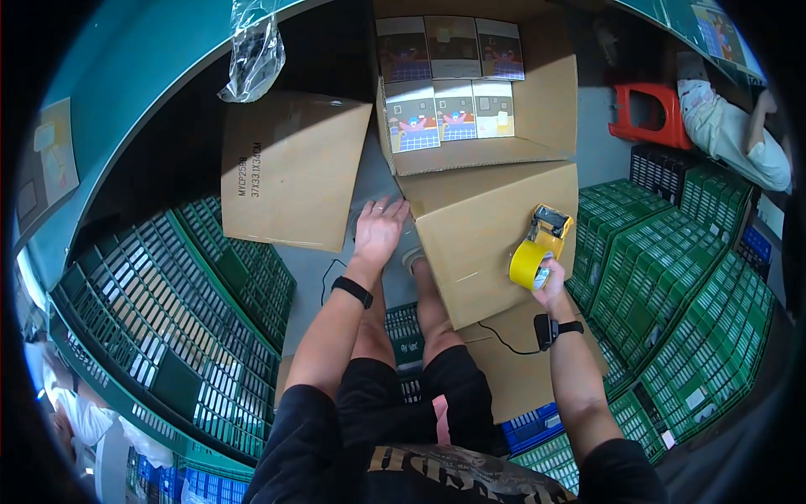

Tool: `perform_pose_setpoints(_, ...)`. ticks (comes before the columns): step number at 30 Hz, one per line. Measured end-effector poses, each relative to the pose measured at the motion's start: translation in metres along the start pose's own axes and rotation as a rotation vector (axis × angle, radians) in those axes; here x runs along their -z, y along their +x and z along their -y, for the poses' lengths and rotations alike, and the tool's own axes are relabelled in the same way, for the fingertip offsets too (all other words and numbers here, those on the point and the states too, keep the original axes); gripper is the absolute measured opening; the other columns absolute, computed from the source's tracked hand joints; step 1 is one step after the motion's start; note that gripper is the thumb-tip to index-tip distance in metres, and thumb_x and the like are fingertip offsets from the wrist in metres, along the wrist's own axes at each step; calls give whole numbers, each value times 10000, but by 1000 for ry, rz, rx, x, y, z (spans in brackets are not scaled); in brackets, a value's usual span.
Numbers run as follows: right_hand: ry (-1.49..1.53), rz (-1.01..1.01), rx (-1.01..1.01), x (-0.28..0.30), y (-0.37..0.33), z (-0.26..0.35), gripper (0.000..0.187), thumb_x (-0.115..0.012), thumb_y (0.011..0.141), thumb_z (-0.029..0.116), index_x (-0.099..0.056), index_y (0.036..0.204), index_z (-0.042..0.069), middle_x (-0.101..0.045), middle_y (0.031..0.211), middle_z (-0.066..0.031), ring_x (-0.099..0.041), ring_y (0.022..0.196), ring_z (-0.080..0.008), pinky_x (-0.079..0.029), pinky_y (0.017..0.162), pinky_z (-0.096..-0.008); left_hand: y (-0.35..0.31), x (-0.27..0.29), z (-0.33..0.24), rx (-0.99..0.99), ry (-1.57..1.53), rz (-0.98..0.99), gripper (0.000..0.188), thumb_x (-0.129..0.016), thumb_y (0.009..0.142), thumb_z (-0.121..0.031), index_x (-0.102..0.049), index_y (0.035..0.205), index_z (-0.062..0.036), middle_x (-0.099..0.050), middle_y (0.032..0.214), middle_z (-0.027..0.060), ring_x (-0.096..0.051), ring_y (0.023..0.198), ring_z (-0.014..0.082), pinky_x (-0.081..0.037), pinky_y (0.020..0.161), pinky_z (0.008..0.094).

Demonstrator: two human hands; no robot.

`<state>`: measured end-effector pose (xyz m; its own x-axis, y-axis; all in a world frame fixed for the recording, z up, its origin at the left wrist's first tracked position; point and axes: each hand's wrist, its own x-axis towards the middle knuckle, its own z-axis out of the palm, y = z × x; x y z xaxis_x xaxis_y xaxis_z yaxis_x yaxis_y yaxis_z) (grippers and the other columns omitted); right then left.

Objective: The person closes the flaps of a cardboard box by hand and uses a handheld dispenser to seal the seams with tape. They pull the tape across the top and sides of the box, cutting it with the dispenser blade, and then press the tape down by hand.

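Note:
In front of me stands an open cardboard carton (537, 126) with several small printed boxes (455, 109) in two rows inside. Its near flap (470, 252) hangs toward me, and a side flap (294, 172) spreads out at the left. My right hand (550, 281) grips a yellow tape dispenser (562, 225) loaded with a roll of yellow tape (529, 262), above the near flap's right part. At the near flap's upper left corner is my left hand (382, 227), fingers stretched out, holding nothing; its fingertips seem to touch the cardboard edge.
Green plastic crates stand at my left (168, 319) and at my right (672, 252). Beyond the right crates is a red stool (646, 115) beside another person (730, 126). Clear plastic film (256, 55) hangs from the teal shelf edge (176, 76). A black cord (504, 338) runs near my legs.

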<state>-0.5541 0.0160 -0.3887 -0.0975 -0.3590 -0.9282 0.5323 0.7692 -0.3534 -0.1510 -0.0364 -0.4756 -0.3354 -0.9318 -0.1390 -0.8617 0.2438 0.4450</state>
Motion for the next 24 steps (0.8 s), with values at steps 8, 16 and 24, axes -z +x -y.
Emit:
perform_pose_setpoints(8, 0, -16, 7, 5, 1, 3, 539, -567, 750, 205, -576, 1262, 35, -678, 1153, -125, -665, 1063, -317, -538, 956, -467, -29, 3, 5, 316, -45, 209, 480, -584, 875, -173, -568, 1321, 4, -621, 1321, 175, -593, 1222, 310, -448, 1059, 433)
perform_pose_setpoints(16, 12, -34, 10, 1, -1, 5, 523, -575, 741, 199, -590, 1241, 49, -680, 1129, -112, -666, 1050, -308, -538, 954, -464, 13, 52, -36, 501, -720, 156, 558, -457, 1022, -310, -441, 1399, 100, -534, 1371, 315, -488, 1315, 432, -395, 1116, 434)
perform_pose_setpoints(24, 18, -33, 3, 5, -1, 1, 532, -566, 736, 190, -588, 1247, 42, -678, 1132, -116, -662, 1055, -306, -533, 959, -461, 3, 49, -69, 587, -637, 342, 746, -477, 1008, -456, -344, 1417, 153, -534, 1328, 364, -557, 1226, 458, -413, 1098, 434)
